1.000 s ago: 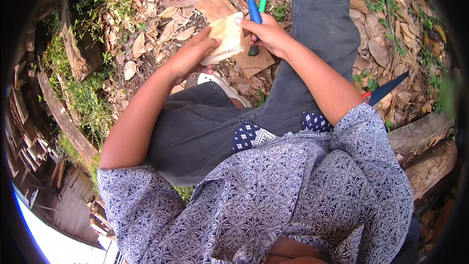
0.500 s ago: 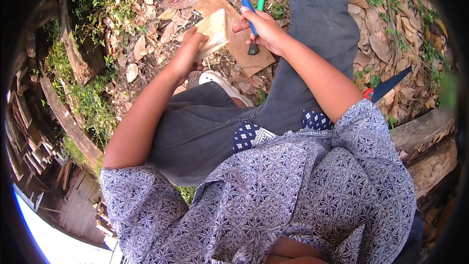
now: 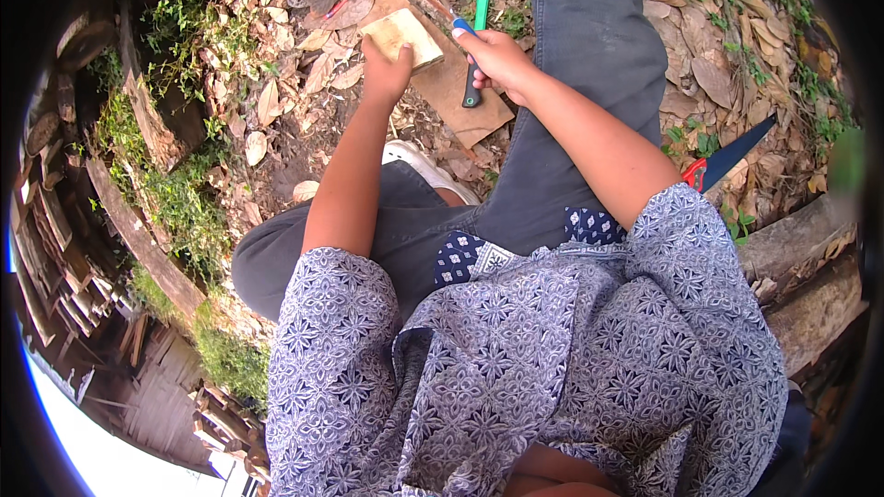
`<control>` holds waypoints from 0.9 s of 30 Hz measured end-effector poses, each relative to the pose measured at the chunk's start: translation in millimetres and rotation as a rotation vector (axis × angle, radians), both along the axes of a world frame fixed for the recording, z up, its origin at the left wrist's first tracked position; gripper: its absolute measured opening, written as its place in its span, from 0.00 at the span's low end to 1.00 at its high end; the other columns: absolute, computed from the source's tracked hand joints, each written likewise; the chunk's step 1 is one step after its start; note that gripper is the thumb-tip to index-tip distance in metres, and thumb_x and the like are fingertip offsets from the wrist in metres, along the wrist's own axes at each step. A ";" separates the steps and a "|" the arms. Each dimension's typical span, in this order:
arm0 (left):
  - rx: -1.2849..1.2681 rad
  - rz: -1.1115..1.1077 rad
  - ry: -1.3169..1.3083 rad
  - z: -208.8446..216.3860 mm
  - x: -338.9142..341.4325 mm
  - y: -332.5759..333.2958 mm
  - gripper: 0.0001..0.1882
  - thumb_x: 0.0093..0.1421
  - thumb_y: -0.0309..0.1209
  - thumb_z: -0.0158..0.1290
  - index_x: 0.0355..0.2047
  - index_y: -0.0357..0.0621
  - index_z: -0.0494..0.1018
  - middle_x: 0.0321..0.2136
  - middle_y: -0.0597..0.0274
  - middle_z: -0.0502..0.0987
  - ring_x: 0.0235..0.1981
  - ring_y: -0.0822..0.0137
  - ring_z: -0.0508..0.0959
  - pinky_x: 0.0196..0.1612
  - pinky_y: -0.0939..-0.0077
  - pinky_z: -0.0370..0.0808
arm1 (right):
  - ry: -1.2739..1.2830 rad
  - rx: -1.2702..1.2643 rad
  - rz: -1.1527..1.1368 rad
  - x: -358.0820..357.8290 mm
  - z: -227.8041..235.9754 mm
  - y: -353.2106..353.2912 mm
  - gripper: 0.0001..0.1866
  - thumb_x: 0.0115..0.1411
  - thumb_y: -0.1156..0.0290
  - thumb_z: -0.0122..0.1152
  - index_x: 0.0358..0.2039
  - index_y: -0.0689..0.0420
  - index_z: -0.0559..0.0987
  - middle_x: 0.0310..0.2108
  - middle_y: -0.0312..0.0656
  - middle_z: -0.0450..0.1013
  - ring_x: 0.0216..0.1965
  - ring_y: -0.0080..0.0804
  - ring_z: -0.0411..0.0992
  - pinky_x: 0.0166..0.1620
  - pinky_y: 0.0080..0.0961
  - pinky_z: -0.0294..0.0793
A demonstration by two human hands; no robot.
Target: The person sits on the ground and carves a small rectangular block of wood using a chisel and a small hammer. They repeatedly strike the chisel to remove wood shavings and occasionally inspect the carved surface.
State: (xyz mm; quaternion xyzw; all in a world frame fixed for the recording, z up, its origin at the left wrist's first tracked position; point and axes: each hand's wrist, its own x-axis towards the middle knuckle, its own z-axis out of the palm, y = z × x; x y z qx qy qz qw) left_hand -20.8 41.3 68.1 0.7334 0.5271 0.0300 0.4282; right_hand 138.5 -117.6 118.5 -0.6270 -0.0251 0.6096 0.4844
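Observation:
My left hand (image 3: 388,72) is closed on a pale, squarish wood block (image 3: 412,35), with the thumb lying along its face. The block is tilted above a flat brown board (image 3: 471,121) on the ground. To the right of the block, my right hand (image 3: 503,62) is wrapped round the blue handle (image 3: 463,28) of a slim tool. Its shaft points up and left, away from me; its tip is hard to make out against a brown strip. Beside my right hand lies a green-and-black-handled hammer (image 3: 482,11); my fingers hide part of it.
Dry leaves (image 3: 714,83) cover the ground around my legs. A red-handled tool with a broad dark blade (image 3: 737,158) lies at the right. Logs (image 3: 810,248) are at the lower right, and stacked wood (image 3: 55,267) stands at the left. A white shoe (image 3: 419,161) is below the board.
My left hand has shifted slightly up and right and turned the block, its thumb now on top. My right hand has closed more tightly, and the blue-handled tool now tilts further left.

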 end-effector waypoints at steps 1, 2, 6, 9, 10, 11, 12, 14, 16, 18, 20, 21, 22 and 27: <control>-0.159 0.114 -0.004 -10.4 -4.7 -4.5 0.53 0.62 0.45 0.59 0.72 0.42 0.34 0.62 0.35 0.65 0.57 0.45 0.74 0.54 0.53 0.75 | 0.006 -0.001 0.003 -0.6 0.0 0.2 0.21 0.70 0.49 0.55 0.39 0.57 0.75 0.23 0.30 0.66 0.22 0.19 0.69 0.27 0.21 0.75; -0.333 0.210 -0.011 -1.2 10.2 -25.0 0.54 0.63 0.45 0.60 0.72 0.49 0.30 0.63 0.38 0.63 0.56 0.47 0.74 0.50 0.51 0.77 | 0.004 -0.015 -0.012 4.2 -5.9 -3.2 0.21 0.70 0.49 0.55 0.39 0.58 0.75 0.23 0.30 0.66 0.21 0.19 0.68 0.27 0.21 0.75; -0.567 0.423 -0.137 -33.3 -1.1 -41.9 0.58 0.64 0.42 0.61 0.69 0.66 0.20 0.64 0.42 0.58 0.55 0.46 0.73 0.42 0.40 0.78 | 0.003 -0.009 0.069 1.4 -10.3 -1.1 0.19 0.70 0.52 0.56 0.40 0.58 0.75 0.25 0.32 0.69 0.22 0.19 0.70 0.27 0.21 0.76; -0.407 0.415 -0.024 -37.2 1.0 -49.6 0.59 0.60 0.45 0.64 0.72 0.62 0.26 0.64 0.35 0.55 0.58 0.40 0.71 0.50 0.44 0.76 | -0.020 0.016 0.142 -2.1 -12.1 -1.5 0.20 0.69 0.55 0.57 0.49 0.60 0.74 0.27 0.33 0.71 0.23 0.20 0.72 0.27 0.21 0.76; -0.302 0.388 0.106 -35.5 4.2 -48.4 0.60 0.58 0.46 0.64 0.73 0.59 0.28 0.65 0.33 0.53 0.59 0.38 0.70 0.55 0.46 0.74 | -0.032 0.049 0.153 -4.1 -11.4 -4.3 0.22 0.69 0.56 0.57 0.53 0.60 0.73 0.28 0.34 0.72 0.23 0.20 0.72 0.28 0.21 0.77; -0.198 0.359 0.231 -33.2 6.3 -47.3 0.61 0.57 0.47 0.65 0.74 0.57 0.29 0.66 0.31 0.52 0.60 0.36 0.69 0.59 0.47 0.71 | -0.047 0.082 0.164 -5.7 -10.6 -6.5 0.24 0.69 0.56 0.57 0.57 0.60 0.72 0.29 0.34 0.73 0.24 0.20 0.72 0.28 0.21 0.77; -0.158 0.352 0.170 -29.5 3.3 -49.1 0.63 0.53 0.50 0.67 0.75 0.54 0.34 0.65 0.26 0.48 0.62 0.33 0.66 0.67 0.55 0.64 | -0.045 0.053 0.186 -7.3 -9.8 -8.2 0.25 0.69 0.59 0.56 0.61 0.60 0.69 0.30 0.34 0.72 0.24 0.19 0.72 0.28 0.21 0.77; -0.144 0.293 0.242 -25.9 1.0 -48.3 0.65 0.52 0.51 0.68 0.75 0.54 0.33 0.66 0.28 0.48 0.63 0.34 0.64 0.67 0.55 0.64 | -0.044 -0.005 0.232 -8.3 -9.0 -11.0 0.29 0.70 0.64 0.55 0.68 0.60 0.63 0.32 0.34 0.72 0.25 0.18 0.70 0.29 0.20 0.76; -0.141 0.141 0.354 -24.3 -2.9 -45.0 0.74 0.46 0.54 0.71 0.75 0.50 0.26 0.68 0.28 0.43 0.69 0.36 0.56 0.70 0.56 0.60 | -0.135 -0.014 0.328 -7.2 -15.0 -16.3 0.27 0.68 0.67 0.53 0.66 0.60 0.65 0.32 0.34 0.72 0.24 0.18 0.70 0.27 0.21 0.73; -0.182 0.131 0.268 -31.3 -5.5 -46.3 0.81 0.42 0.59 0.72 0.73 0.40 0.21 0.70 0.26 0.40 0.72 0.36 0.50 0.72 0.56 0.56 | -0.309 -0.026 0.408 -10.1 -23.9 -20.8 0.25 0.66 0.68 0.53 0.63 0.59 0.70 0.32 0.36 0.73 0.23 0.20 0.68 0.25 0.24 0.70; -0.196 0.135 0.164 -46.7 -13.1 -44.8 0.87 0.37 0.63 0.74 0.71 0.34 0.18 0.71 0.26 0.37 0.74 0.37 0.45 0.73 0.56 0.53 | -0.406 -0.085 0.468 -12.4 -19.4 -26.4 0.26 0.65 0.63 0.52 0.63 0.58 0.72 0.42 0.45 0.77 0.39 0.34 0.75 0.44 0.32 0.72; -0.189 0.141 0.102 -58.1 -18.0 -42.9 0.89 0.35 0.63 0.74 0.70 0.32 0.17 0.71 0.26 0.37 0.74 0.38 0.44 0.73 0.55 0.52 | -0.455 -0.113 0.500 -15.5 -12.8 -29.7 0.27 0.65 0.61 0.52 0.62 0.58 0.73 0.47 0.49 0.79 0.48 0.42 0.78 0.53 0.35 0.74; -0.180 0.149 0.041 -68.9 -24.9 -42.5 0.91 0.33 0.64 0.75 0.69 0.30 0.16 0.72 0.26 0.37 0.75 0.39 0.42 0.74 0.54 0.52 | -0.519 -0.101 0.516 -19.5 -9.5 -33.0 0.27 0.65 0.60 0.52 0.63 0.56 0.73 0.49 0.50 0.79 0.50 0.43 0.78 0.54 0.36 0.73; -0.223 0.157 0.324 -39.7 6.4 -49.8 0.92 0.31 0.65 0.75 0.69 0.28 0.17 0.72 0.28 0.41 0.74 0.40 0.46 0.74 0.55 0.52 | -0.851 -0.006 0.526 -21.8 -26.3 -54.5 0.26 0.68 0.58 0.53 0.64 0.54 0.72 0.31 0.37 0.75 0.30 0.24 0.75 0.38 0.25 0.74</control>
